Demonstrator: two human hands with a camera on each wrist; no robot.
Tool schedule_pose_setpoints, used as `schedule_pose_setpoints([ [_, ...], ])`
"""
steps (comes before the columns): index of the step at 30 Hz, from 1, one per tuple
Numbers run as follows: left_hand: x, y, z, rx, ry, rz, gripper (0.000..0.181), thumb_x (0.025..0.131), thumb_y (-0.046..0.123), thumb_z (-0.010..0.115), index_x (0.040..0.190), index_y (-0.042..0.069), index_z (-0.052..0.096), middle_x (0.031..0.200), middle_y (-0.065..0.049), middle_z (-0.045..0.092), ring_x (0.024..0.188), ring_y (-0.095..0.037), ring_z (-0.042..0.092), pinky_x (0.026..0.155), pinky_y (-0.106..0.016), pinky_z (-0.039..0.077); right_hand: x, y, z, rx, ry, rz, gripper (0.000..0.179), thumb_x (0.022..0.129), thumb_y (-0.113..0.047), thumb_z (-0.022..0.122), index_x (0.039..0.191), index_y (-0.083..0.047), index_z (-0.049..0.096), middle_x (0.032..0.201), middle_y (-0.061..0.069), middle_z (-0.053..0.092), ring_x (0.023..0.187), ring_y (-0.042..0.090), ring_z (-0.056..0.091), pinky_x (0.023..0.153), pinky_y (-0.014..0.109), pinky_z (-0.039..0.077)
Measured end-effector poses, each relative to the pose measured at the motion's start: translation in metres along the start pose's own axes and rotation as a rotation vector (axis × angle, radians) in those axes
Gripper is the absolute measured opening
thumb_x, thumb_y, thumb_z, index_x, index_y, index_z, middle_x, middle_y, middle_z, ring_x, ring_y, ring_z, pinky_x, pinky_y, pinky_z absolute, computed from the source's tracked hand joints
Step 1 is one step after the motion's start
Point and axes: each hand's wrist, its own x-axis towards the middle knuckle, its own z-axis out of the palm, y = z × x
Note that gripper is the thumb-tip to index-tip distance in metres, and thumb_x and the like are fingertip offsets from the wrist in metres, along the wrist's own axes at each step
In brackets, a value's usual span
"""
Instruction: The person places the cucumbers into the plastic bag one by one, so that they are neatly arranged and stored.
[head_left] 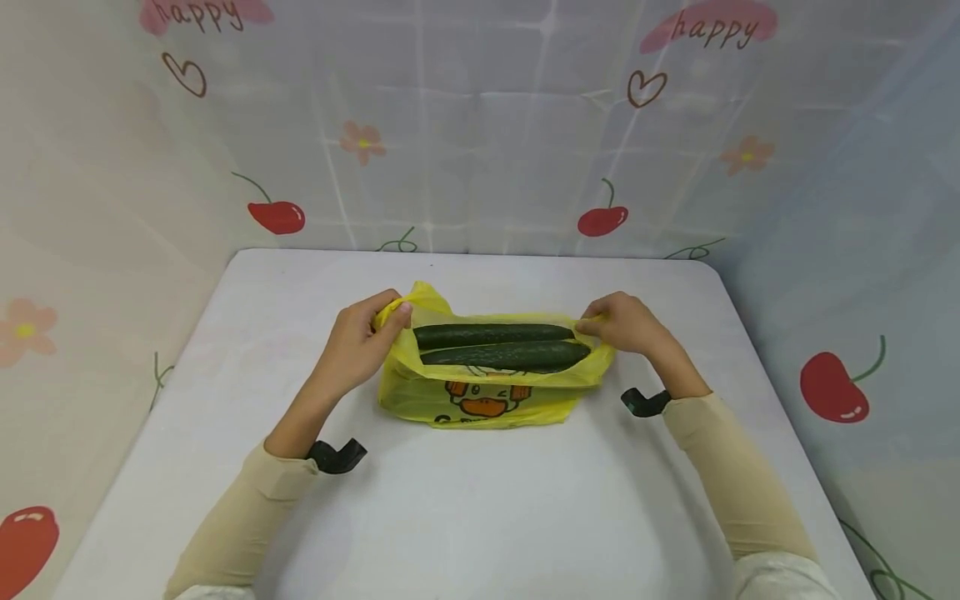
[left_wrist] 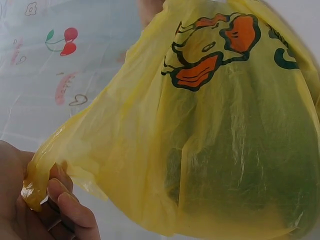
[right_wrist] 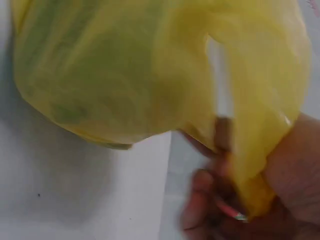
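Observation:
A yellow plastic bag [head_left: 420,396] with a cartoon duck print lies at the middle of the white table, its mouth spread wide. Inside it two dark green cucumbers [head_left: 506,356] lie side by side. My left hand [head_left: 362,337] grips the bag's left handle; in the left wrist view the fingers [left_wrist: 75,210] curl round the bunched plastic. On the other side my right hand [head_left: 626,321] grips the right handle. The right wrist view shows that handle looped through the curled, slightly blurred right hand [right_wrist: 220,200]. Through the thin film the cucumbers show as green shapes.
The white table [head_left: 480,508] has rounded far corners. Around it hangs a pale curtain [head_left: 480,167] printed with cherries, flowers, hearts and lettering. A black wrist piece [head_left: 337,457] sits on the left wrist, and another black piece [head_left: 645,403] on the right.

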Motion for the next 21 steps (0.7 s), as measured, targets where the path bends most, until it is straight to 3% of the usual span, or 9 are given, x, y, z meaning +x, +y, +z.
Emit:
schedule_pose_setpoints([
  [2,0.0,-0.001,0.0,-0.005,0.013,-0.003,0.032,0.101,0.053,0.044,0.09,0.027,0.059,0.066,-0.002,0.046,0.055,-0.02,0.043,0.049,-0.027,0.036,-0.001,-0.002,-0.001,0.016,0.179,-0.069,0.019,0.096,-0.029,0.064,0.1,-0.012,0.072,0.101,0.008,0.072,0.091,0.025,0.059,0.08,0.041,0.046],
  [5,-0.001,-0.004,-0.002,-0.019,0.043,0.0,0.031,0.101,0.052,0.044,0.09,0.027,0.06,0.067,-0.002,0.047,0.058,-0.019,0.044,0.052,-0.028,0.037,-0.011,-0.013,-0.012,0.082,0.51,-0.17,0.014,0.095,-0.023,0.065,0.095,-0.01,0.071,0.095,0.008,0.07,0.085,0.021,0.058,0.077,0.035,0.042],
  [7,-0.001,-0.007,-0.004,-0.039,0.069,0.005,0.031,0.102,0.05,0.045,0.089,0.026,0.06,0.067,-0.002,0.046,0.06,-0.019,0.045,0.054,-0.027,0.037,-0.019,-0.024,-0.022,0.146,0.638,-0.21,0.014,0.094,-0.022,0.065,0.095,-0.009,0.07,0.095,0.008,0.069,0.084,0.019,0.056,0.075,0.032,0.041],
  [9,0.0,-0.008,-0.005,-0.057,0.086,0.014,0.03,0.102,0.047,0.046,0.089,0.024,0.06,0.069,-0.002,0.049,0.062,-0.018,0.047,0.055,-0.027,0.039,-0.026,-0.031,-0.029,0.163,0.666,-0.228,0.015,0.095,-0.024,0.065,0.095,-0.011,0.07,0.095,0.008,0.069,0.085,0.014,0.054,0.075,0.031,0.042],
  [15,0.001,-0.011,-0.004,-0.078,0.098,0.045,0.029,0.104,0.042,0.045,0.089,0.02,0.059,0.071,-0.002,0.055,0.062,-0.016,0.051,0.053,-0.025,0.043,-0.045,-0.026,-0.026,0.127,0.52,-0.152,0.013,0.097,-0.029,0.062,0.096,-0.017,0.068,0.094,-0.003,0.069,0.084,-0.002,0.055,0.079,0.03,0.049],
  [21,0.007,-0.006,-0.013,-0.108,0.199,0.05,0.03,0.105,0.042,0.041,0.093,0.018,0.057,0.079,0.0,0.054,0.065,-0.019,0.054,0.054,-0.023,0.047,-0.065,-0.03,-0.033,0.199,0.611,-0.098,0.011,0.094,-0.029,0.064,0.092,-0.021,0.07,0.084,-0.007,0.067,0.077,0.004,0.057,0.069,0.017,0.045],
])
